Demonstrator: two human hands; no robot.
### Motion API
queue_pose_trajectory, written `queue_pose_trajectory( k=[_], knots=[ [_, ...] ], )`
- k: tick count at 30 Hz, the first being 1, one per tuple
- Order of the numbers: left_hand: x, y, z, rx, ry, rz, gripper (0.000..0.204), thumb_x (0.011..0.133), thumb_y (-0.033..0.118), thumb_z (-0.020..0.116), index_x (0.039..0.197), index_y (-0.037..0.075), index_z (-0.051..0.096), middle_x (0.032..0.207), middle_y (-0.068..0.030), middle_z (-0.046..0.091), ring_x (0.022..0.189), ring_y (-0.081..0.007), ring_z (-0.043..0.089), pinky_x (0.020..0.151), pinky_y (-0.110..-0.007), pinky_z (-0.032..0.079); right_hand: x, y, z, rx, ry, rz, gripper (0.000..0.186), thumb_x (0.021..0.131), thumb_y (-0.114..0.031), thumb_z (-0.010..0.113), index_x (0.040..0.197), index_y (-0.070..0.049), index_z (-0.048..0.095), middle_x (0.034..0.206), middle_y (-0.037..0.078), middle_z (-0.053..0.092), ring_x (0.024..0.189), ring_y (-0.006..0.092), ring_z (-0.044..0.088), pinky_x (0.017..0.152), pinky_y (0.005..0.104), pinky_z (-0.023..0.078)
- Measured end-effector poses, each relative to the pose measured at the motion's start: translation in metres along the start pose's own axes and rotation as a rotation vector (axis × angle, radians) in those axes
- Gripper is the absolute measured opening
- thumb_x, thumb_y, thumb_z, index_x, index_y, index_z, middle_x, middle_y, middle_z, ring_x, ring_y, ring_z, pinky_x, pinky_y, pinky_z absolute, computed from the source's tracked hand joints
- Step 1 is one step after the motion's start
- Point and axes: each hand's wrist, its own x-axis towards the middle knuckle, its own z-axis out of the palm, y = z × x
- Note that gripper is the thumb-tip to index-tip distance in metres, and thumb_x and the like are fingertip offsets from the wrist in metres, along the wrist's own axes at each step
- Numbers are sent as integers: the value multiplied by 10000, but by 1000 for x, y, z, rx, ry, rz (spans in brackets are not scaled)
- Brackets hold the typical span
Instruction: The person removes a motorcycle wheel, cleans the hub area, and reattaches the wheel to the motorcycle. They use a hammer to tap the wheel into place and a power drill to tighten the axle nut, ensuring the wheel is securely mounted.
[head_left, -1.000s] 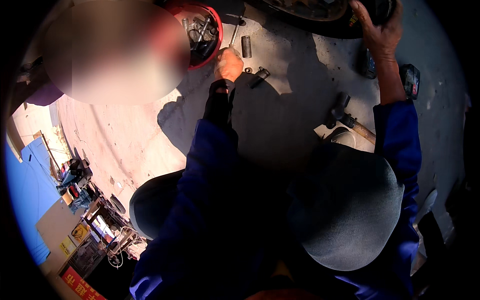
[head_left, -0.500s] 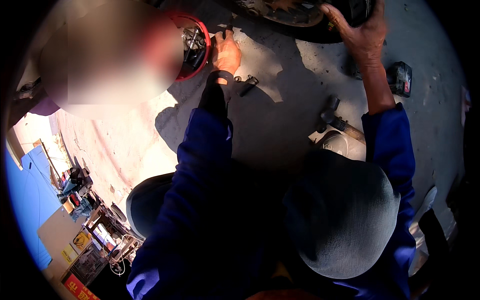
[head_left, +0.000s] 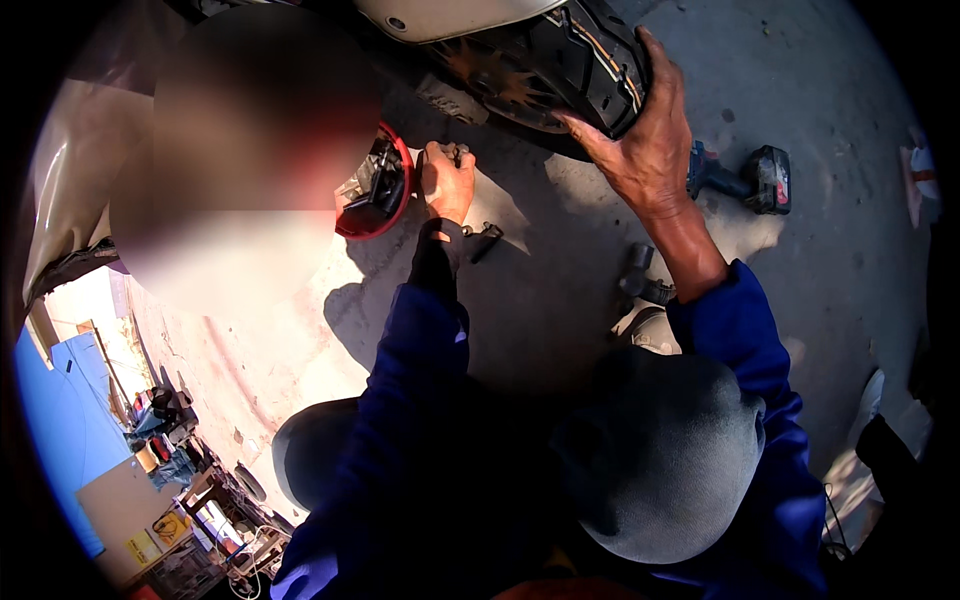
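Note:
My right hand (head_left: 655, 150) grips the black tyre (head_left: 610, 65) of a wheel, its thumb on the near side and its fingers over the tread. The wheel sits under a pale fender (head_left: 450, 15), and a rusty sprocket-like part (head_left: 497, 82) shows at its side. My left hand (head_left: 447, 187) is low over the ground, just right of a red basin (head_left: 405, 185) of metal tools and parts. Its fingers are curled round something small that I cannot make out. Near that wrist lies a short black cylindrical part (head_left: 486, 242), perhaps a socket.
A cordless power tool (head_left: 735, 182) lies on the ground right of my right hand. A hammer (head_left: 640, 280) lies below my right wrist, partly under the sleeve. My knees (head_left: 660, 460) are bent in front. A blurred patch covers the upper left. Cluttered goods (head_left: 165, 430) stand far left.
The view has shifted, so more of the wheel and fender shows. My right hand still holds the tyre. My left hand's fingers, earlier reaching forward, are now curled in beside the basin.

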Motion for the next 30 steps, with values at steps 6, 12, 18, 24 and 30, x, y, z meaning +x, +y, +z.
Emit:
queue_pose_trajectory(
  k=[6,12,18,24,30],
  knots=[
    [-35,72,8,-833,-34,-125,220,912,81,690,1091,-32,629,824,-47,627,682,-135,575,644,-282,468,0,-1,-2,20,-17,-59,1112,670,-430,942,1559,-109,355,1279,173,567,1078,379,657,863,439,592],
    [-41,153,-28,-1441,-98,-475,577,976,114,668,1475,-68,443,777,52,473,598,-32,403,557,-210,357,4,-2,-7,65,-36,-31,1072,706,-380,933,1561,-98,352,1304,180,557,1114,383,652,904,439,586],
    [-30,154,-28,-1708,-136,-322,252,1057,173,553,1274,48,582,1247,-55,630,1172,-183,588,1059,-332,456,-1,-17,-11,126,-45,86,1060,698,-238,920,1573,-82,342,1321,217,514,1151,415,593,946,482,533],
    [-41,139,-32,-554,-168,125,385,1107,278,442,1367,12,539,1293,-122,637,1142,-244,640,987,-376,536,-13,-23,-19,203,-73,46,1092,652,-175,900,1589,-95,345,1350,227,503,1205,408,540,1014,508,425],
    [-54,147,-44,-1251,-193,-283,413,1104,305,473,1392,12,520,1309,-128,628,1145,-244,649,991,-382,557,-27,-22,-7,325,-64,0,981,723,-200,856,1580,-111,387,1373,205,509,1225,393,546,1027,503,425]
  ],
)
